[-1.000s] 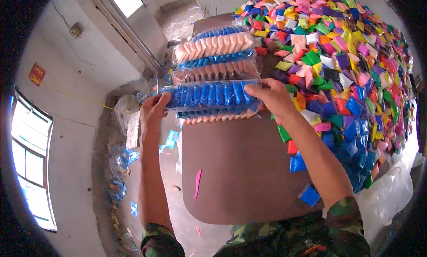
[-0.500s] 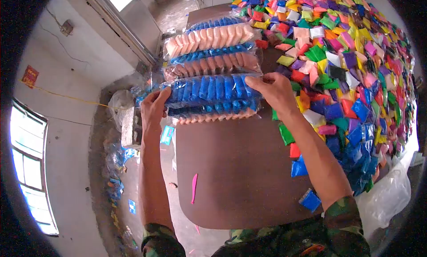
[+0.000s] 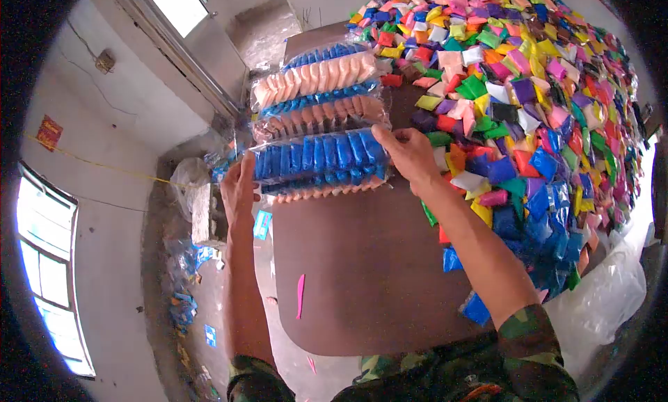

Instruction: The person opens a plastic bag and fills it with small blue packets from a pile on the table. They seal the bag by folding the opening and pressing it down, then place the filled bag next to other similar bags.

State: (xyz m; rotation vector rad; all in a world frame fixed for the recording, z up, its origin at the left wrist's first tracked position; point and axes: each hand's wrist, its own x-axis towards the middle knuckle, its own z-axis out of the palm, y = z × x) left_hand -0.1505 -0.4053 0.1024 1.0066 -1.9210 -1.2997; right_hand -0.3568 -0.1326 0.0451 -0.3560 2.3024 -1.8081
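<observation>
A clear bag of blue packets (image 3: 316,153) lies across the top of a row of similar bags on the brown table (image 3: 348,263). My left hand (image 3: 239,186) is at its left end, with the thumb along the edge and the fingers partly hidden. At the right end, my right hand (image 3: 409,155) pinches the upper corner of the plastic between thumb and fingers. Behind this bag are one of brown packets (image 3: 334,115) and one of peach packets (image 3: 316,77). More blue and peach packets show just below it.
A large heap of small coloured packets (image 3: 515,110) covers the table's right side. A pink plastic knife (image 3: 300,296) lies near the left edge. Clear plastic (image 3: 602,298) hangs at the lower right. Scraps and a pale block (image 3: 204,214) are on the left.
The view has shifted slightly, so the table and heap appear further left. Both hands remain at the ends of the blue bag, which now sits slightly lower over the row.
</observation>
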